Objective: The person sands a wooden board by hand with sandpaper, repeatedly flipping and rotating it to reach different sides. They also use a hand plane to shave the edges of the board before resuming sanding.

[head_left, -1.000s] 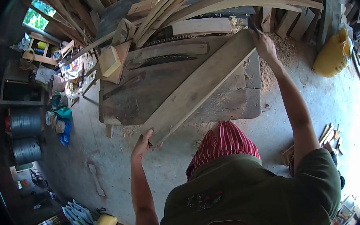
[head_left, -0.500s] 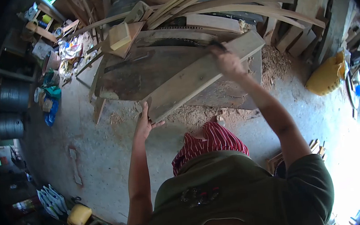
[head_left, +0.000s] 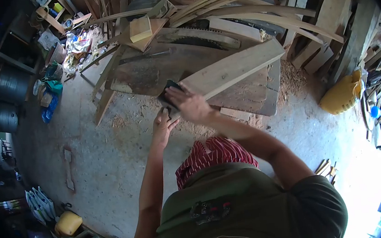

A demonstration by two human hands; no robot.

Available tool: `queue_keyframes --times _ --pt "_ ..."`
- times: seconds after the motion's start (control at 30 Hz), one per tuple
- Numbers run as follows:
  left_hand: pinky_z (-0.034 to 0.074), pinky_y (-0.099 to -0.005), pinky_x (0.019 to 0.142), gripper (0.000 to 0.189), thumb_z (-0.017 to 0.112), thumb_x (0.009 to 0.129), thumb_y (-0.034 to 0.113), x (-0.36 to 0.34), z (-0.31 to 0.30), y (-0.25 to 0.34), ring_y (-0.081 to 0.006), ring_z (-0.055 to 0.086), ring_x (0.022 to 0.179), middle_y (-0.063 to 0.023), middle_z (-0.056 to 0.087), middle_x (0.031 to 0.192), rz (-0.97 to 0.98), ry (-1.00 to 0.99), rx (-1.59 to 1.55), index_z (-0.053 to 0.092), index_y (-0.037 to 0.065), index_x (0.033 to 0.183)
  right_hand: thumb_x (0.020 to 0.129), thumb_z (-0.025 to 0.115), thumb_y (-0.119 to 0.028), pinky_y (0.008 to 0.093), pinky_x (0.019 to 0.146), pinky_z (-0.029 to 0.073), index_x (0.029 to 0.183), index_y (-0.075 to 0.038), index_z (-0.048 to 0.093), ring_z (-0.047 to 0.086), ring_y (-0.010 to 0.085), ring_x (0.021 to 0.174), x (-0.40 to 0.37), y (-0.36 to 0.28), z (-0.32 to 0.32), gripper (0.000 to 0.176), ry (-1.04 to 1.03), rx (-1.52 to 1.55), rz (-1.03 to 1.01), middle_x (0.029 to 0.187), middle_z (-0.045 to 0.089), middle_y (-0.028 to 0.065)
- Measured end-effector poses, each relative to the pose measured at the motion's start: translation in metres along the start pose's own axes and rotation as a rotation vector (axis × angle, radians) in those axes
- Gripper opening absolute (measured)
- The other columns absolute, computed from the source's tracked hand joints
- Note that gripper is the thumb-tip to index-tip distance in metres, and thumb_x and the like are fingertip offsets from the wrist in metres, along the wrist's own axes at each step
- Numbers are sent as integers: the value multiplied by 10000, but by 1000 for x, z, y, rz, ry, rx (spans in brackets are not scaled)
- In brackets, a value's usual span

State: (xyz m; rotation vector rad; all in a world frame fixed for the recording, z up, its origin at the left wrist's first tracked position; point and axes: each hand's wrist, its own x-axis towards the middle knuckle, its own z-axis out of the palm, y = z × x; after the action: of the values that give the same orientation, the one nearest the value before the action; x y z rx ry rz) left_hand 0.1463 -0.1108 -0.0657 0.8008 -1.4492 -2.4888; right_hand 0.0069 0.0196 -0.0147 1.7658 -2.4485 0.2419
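A long, thick wooden plank (head_left: 236, 68) lies slantwise over the workbench (head_left: 145, 73), its near end jutting past the bench's front edge. My left hand (head_left: 160, 127) grips that near end, thumb on top and fingers at the side. On the plank's upper face, close to the same end, my right hand (head_left: 191, 105) presses down a black sheet that looks like sandpaper (head_left: 167, 91). The right fingers lie over the sheet and hide part of it. The two hands are close together without clearly touching.
A handsaw blade (head_left: 201, 40) and a wood block (head_left: 140, 29) rest behind the plank. Curved wood strips (head_left: 253, 12) lie at the back. Shavings (head_left: 289, 77) cover the floor around the bench. A yellow plastic container (head_left: 341, 93) stands to the right.
My right hand has slid the black sheet along the plank from its far part to the near end, toward my left hand. The left hand keeps its hold on the plank.
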Motion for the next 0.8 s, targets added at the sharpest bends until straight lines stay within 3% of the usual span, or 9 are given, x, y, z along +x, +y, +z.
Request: queue_keyframes --times 0.03,0.17,0.2,0.27,0.3,0.37,0.53,0.73,0.8 --pt "477 -390 999 681 586 945 457 -2 -6 0 -269 579 1154 -142 542 1302 -4 1 7 368 19 1419 838 543 -50 393 1128 363 1425 -45 412 454 218 1336 0 13 -6 601 -23 28 -16 1443 470 143" --pt "458 -397 1019 664 447 997 487 -27 -26 1 -288 560 1176 -161 492 1368 -50 -6 76 335 2 1435 900 508 -52 391 1052 446 1373 -45 461 678 244 995 -8 112 -44 475 -282 320 862 1262 606 141" --pt "456 -393 1014 658 417 1004 495 -31 -29 3 -288 571 1159 -166 509 1350 -49 4 131 336 6 1436 900 508 -52 391 1052 446 1373 -45 461 678 244 995 -5 107 -29 475 -282 319 852 1262 606 141" --pt "452 -389 1016 641 405 1010 487 -32 -40 -7 -288 571 1156 -167 518 1340 -70 79 97 333 15 1439 928 483 -142 470 1192 179 1391 -48 452 590 191 1181 -4 92 16 473 -106 -313 443 1378 534 147" --pt "449 -386 1018 626 392 1016 478 -33 -44 -12 -289 570 1152 -169 526 1330 -108 164 63 330 25 1443 910 493 -195 419 1179 224 1347 -47 509 449 204 1331 1 54 31 462 43 -416 322 1412 499 134" --pt "446 -384 1019 622 384 1017 482 -32 -44 -11 -288 569 1149 -173 523 1335 -125 157 37 327 34 1445 858 515 -149 451 1213 102 1384 -32 479 367 195 1401 17 -23 26 540 55 -104 208 1492 417 123" --pt "442 -383 1021 661 369 1009 521 -18 -42 -9 -289 564 1142 -185 520 1338 -122 110 89 292 53 1468 871 502 -133 437 1211 169 1372 -24 485 362 176 1402 4 -30 10 513 139 40 -106 1455 468 103" --pt "420 -406 1043 742 379 991 566 -15 -32 -7 -321 536 1188 -201 464 1396 -19 176 121 200 65 1509 931 488 -257 445 1194 194 1393 -39 467 360 182 1403 -21 34 30 511 244 54 343 1460 460 102" --pt "393 -431 1066 668 370 1019 484 -2 -24 -9 -360 514 1222 -209 447 1411 146 408 129 187 67 1508 954 461 -275 459 1194 187 1404 -36 440 356 202 1405 -11 5 70 511 86 -1044 111 1446 467 139"
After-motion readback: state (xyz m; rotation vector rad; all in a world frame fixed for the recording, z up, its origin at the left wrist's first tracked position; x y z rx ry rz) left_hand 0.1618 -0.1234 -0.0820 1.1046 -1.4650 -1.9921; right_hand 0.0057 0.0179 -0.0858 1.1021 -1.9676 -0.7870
